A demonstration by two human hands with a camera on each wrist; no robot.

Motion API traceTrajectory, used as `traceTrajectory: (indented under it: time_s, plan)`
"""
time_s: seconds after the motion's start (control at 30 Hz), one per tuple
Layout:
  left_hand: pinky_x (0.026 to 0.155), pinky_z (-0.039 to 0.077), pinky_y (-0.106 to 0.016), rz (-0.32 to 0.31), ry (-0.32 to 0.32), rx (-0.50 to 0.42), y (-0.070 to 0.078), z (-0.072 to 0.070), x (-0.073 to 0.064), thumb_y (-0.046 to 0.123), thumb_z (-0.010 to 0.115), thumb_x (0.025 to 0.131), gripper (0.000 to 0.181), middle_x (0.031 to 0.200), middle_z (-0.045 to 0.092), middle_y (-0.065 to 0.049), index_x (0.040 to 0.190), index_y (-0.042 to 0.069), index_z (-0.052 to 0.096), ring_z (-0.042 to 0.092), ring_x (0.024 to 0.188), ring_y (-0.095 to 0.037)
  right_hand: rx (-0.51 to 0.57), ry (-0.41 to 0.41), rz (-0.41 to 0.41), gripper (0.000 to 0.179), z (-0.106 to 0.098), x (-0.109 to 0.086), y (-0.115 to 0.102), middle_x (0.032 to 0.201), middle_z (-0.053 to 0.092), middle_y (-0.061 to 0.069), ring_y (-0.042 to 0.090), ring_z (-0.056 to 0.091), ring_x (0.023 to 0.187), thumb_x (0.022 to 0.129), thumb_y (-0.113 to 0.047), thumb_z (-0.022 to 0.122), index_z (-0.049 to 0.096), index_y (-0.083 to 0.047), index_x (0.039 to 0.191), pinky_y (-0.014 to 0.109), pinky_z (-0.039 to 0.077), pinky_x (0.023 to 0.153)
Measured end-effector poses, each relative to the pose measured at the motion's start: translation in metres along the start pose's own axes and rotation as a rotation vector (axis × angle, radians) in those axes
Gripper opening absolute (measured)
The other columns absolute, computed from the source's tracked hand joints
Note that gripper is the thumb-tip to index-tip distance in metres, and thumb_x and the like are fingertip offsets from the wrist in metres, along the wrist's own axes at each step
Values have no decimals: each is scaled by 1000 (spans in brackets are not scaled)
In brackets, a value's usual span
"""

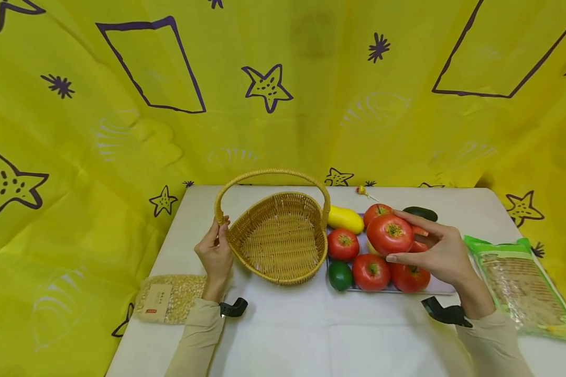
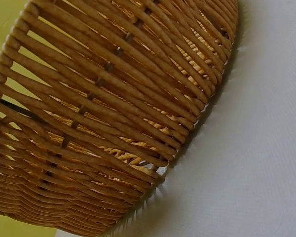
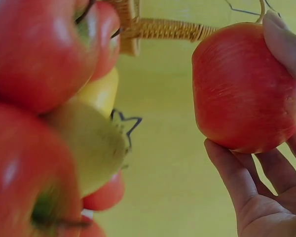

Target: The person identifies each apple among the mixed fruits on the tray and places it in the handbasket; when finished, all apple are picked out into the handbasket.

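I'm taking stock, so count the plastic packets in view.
2: the beige packet on the table's left side, and the green-edged packet at its right side. No others show.

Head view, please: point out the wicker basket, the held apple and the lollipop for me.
Wicker basket point(image 1: 280, 242): head view, on the bare woven floor inside.
Held apple point(image 1: 384, 236): head view, on the red skin beside its dimple.
Lollipop point(image 1: 361, 190): head view, on its head.
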State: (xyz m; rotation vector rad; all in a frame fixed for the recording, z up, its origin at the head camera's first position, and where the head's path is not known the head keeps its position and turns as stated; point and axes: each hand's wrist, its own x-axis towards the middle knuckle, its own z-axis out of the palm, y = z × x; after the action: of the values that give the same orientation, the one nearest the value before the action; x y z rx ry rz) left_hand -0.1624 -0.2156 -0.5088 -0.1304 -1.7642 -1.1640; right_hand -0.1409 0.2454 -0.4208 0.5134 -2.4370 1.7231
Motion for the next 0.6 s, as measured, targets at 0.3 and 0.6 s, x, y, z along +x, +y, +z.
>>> traceTrajectory:
  time_s: [0.3,0.6]
  plan:
    - [73,59,-9,-48,11,-13,-2,-2,-1,-10,66,99,28,106,79,-27,126,-8,74,73,102,4,50,-91,-113,87,31,29,-12,139,72,-8,5,70,119,63,12,97,68,-4,143,17,58,97]
    - [74,58,-8,-6,-12,-6,0,-1,1,-10,67,98,29,107,79,-26,126,-8,74,77,90,-47,127,-193,-129,89,64,44,-27,140,72,-2,10,72,116,60,4,102,70,-11,141,23,61,95]
